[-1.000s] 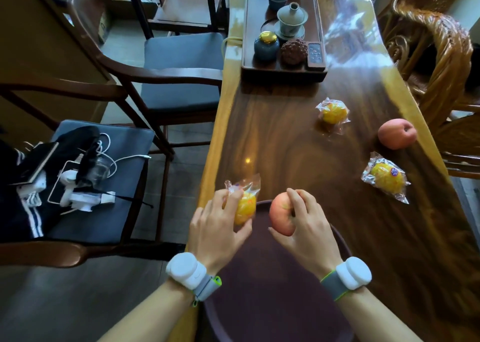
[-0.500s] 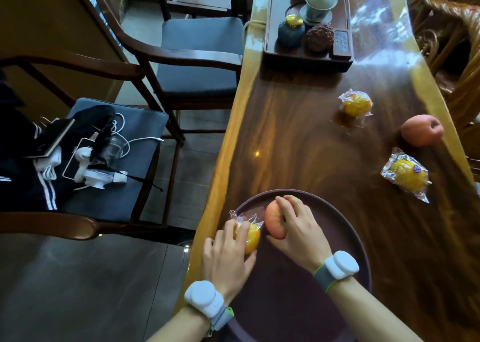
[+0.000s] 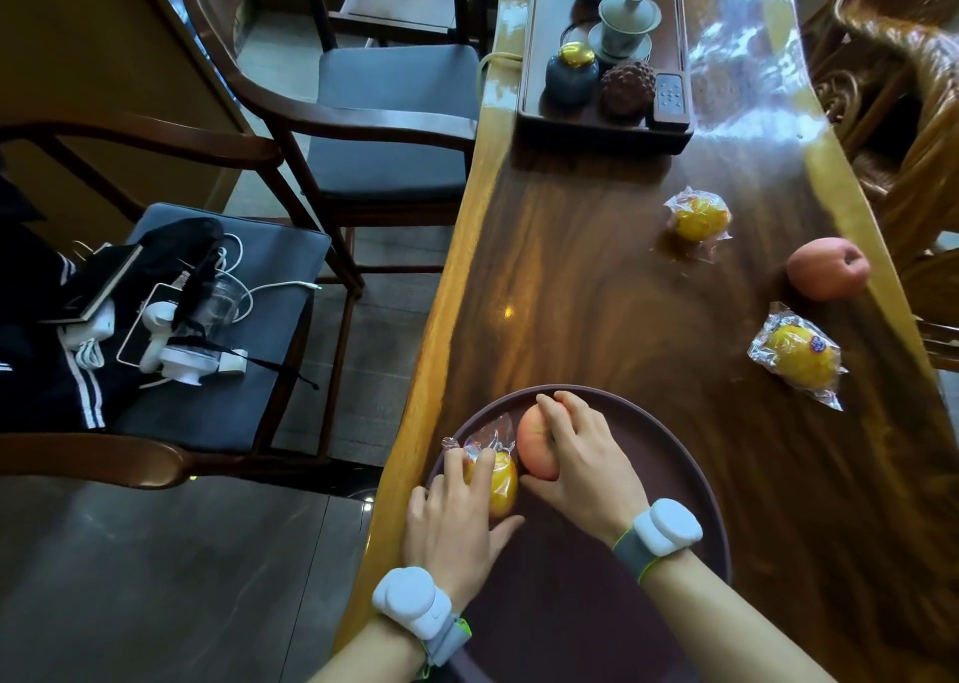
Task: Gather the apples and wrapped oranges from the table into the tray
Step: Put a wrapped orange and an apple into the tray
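A long polished wooden tabletop [image 3: 597, 277] runs away from the camera, flanked on its left by dark armchairs with grey cushions [image 3: 394, 127]. At its near end sits a round dark tray [image 3: 690, 469], over which a person works with both hands. The right hand [image 3: 586, 469] has its fingers [image 3: 552, 420] wrapped over the top of a pink apple [image 3: 537, 451] resting at the tray's left side. Just beside it, the left hand [image 3: 456, 516] has its fingers [image 3: 485, 467] closed over a plastic-wrapped orange [image 3: 501, 480], also inside the tray near the left rim. Out on the tabletop, well apart from the tray, lie a second apple [image 3: 827, 275] near the right edge, a wrapped orange with a sticker [image 3: 799, 360] nearer the camera, and another wrapped orange [image 3: 698, 220] farther off. A tea tray [image 3: 529, 75] stands at the far end.
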A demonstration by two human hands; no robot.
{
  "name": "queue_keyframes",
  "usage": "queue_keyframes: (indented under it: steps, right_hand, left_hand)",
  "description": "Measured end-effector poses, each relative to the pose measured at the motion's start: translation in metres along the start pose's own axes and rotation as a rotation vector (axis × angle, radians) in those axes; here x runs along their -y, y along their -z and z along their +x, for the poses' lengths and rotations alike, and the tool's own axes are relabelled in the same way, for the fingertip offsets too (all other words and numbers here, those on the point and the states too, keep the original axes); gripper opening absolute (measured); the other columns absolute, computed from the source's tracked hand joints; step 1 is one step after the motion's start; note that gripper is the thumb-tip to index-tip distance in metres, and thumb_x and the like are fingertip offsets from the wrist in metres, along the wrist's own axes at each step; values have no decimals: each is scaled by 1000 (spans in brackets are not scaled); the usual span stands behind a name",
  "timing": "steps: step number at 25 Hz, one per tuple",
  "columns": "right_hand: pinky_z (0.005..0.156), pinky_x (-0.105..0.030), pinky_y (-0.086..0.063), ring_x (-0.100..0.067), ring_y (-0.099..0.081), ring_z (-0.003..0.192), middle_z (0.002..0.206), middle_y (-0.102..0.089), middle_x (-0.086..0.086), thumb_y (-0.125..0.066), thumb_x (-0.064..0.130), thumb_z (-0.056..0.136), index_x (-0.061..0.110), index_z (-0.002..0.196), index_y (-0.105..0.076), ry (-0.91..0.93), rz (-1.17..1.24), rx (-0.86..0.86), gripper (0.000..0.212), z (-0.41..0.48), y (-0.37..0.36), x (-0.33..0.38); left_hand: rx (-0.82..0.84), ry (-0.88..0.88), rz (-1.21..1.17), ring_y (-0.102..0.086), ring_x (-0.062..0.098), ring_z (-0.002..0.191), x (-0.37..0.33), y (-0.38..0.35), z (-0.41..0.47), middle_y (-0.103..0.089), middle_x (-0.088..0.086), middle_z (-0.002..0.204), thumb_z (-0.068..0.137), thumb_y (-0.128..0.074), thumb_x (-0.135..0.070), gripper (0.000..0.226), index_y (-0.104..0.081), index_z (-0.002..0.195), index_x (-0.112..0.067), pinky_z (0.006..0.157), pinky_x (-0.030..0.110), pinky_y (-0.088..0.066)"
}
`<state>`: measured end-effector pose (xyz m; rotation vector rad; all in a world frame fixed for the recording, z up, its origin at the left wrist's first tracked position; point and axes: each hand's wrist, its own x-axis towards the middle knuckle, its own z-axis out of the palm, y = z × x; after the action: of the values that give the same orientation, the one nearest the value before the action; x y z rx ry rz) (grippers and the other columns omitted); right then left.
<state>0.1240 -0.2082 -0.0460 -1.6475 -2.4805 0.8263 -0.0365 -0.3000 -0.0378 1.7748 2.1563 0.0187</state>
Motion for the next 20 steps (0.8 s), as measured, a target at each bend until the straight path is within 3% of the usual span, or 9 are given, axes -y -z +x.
queue_keyframes:
  steps: [8, 13, 20]
  right_hand:
    - [98, -45, -49, -30, -38, 140, 155, -37, -9, -67, 60, 67, 25, 149, -31, 23, -101, -20, 97, -4, 12, 4]
    - [101, -44, -47, -27, -38, 141, 154, -40, -7, -60, 64, 76, 23, 149, -36, 53, -106, -121, 87, -7, 36, 1]
    - [104, -44, -44, -27, -38, 141, 152, -43, -8, -59, 62, 84, 17, 147, -40, 35, -69, -355, 80, 0, 97, -12]
  left_hand:
    - [-103, -54, 34, -61, 22, 92, 6, 13, 2, -60, 0, 119, 81, -48, -74, 72, -49, 135, -26, 65, 39, -45]
    - [-213, -73, 24, -57, 23, 100, -9, 45, 34, -58, -1, 123, 89, -39, -68, 65, -52, 134, -24, 72, 42, -41]
    - [-380, -228, -13, -52, 23, 118, -60, 100, 96, -55, 2, 135, 93, -39, -64, 63, -50, 137, -21, 87, 43, -39]
